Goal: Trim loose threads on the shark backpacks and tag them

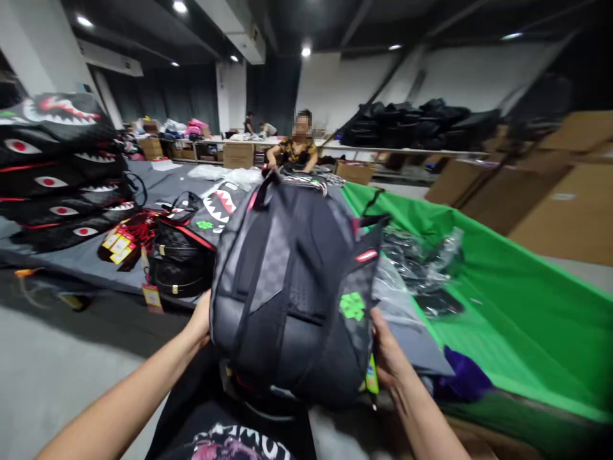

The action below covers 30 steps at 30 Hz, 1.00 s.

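A black backpack (306, 287) with a dark checked pattern is held up in front of my body, its padded back and shoulder straps facing me. One strap bears a green emblem (352, 306) and a small red-and-white label. My left hand (204, 319) grips the bag's left side, its fingers partly hidden behind it. On the opposite side, my right hand (387, 348) holds the lower edge, beside a yellow-green tag (371, 374). Left of the bag lies another black backpack (184, 255) with a shark-mouth print and a hanging tag.
Several shark-face backpacks (62, 172) are stacked on the grey table (158, 182) at left, near red cords with yellow tags (117, 246). A green-lined bin (517, 319) at right holds plastic-wrapped items (426, 268). A co-worker (299, 144) is across the table. Cardboard boxes (565, 204) stand right.
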Motion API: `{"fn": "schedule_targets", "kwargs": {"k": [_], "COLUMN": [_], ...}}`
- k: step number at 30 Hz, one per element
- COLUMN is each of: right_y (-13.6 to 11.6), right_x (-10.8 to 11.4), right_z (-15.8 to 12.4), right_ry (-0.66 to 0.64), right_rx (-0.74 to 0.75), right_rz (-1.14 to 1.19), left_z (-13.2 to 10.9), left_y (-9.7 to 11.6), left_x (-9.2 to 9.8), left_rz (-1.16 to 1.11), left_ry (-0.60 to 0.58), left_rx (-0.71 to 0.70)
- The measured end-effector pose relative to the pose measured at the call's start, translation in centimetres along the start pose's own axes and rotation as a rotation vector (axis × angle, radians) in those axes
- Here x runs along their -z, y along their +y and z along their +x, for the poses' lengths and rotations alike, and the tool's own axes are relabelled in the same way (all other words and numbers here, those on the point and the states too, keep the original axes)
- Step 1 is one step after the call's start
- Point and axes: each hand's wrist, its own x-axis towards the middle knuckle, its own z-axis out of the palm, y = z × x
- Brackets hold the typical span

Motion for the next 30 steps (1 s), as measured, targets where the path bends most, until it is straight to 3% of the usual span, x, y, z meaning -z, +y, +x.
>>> {"fn": "schedule_targets", "kwargs": {"k": [3,5,6,8,10,12,15,19,22,24,27,30], "right_y": [5.1,7.9,8.9,9.6,8.8,6.9,3.4,0.7,1.2,2.1,3.1,3.9], "right_x": [2.8,3.2,3.1,2.9,3.1,3.5,2.7,-3.5,-9.0,-11.1,-10.9,-7.8], "right_z": [-0.8,-0.6,-0.4,-0.2,-0.6,-1.7,-3.9,-4.9,-4.3,-3.8,-2.9,-2.0], "right_ry": [0.149,0.220,0.235,0.226,0.195,0.231,0.350,0.268,0.167,0.105,-0.055,-0.173], "right_rx": [0.007,0.089,0.117,0.130,0.122,0.142,0.264,0.508,0.685,0.736,0.666,0.584], "right_rz": [-0.256,-0.422,-0.470,-0.520,-0.598,-0.687,-0.642,-0.314,-0.123,-0.029,-0.026,-0.274], "left_z": [-4.0,-5.5,-6.1,-7.0,-7.9,-8.7,-9.2,-8.6,-8.1,-7.9,-7.4,-5.3], "left_y": [-4.6,-6.2,-6.7,-7.5,-8.8,-10.2,-10.9,-7.4,-4.9,-4.3,-4.3,-3.9], "left_x": [-0.5,-1.0,-1.6,-3.6,-5.8,-7.2,-7.5,-8.4,-10.9,-12.0,-11.9,-11.0], "left_rz": [0.075,0.234,0.345,0.564,0.713,0.796,0.761,0.494,0.254,0.142,0.136,0.281], "left_ry": [0.014,-0.033,-0.144,-0.508,-0.850,-0.966,-0.930,-0.892,-0.955,-1.016,-0.964,-0.954], "left_rx": [-0.034,-0.257,-0.429,-0.770,-0.920,-0.918,-0.834,-0.674,-0.465,-0.383,-0.406,-0.538]}}
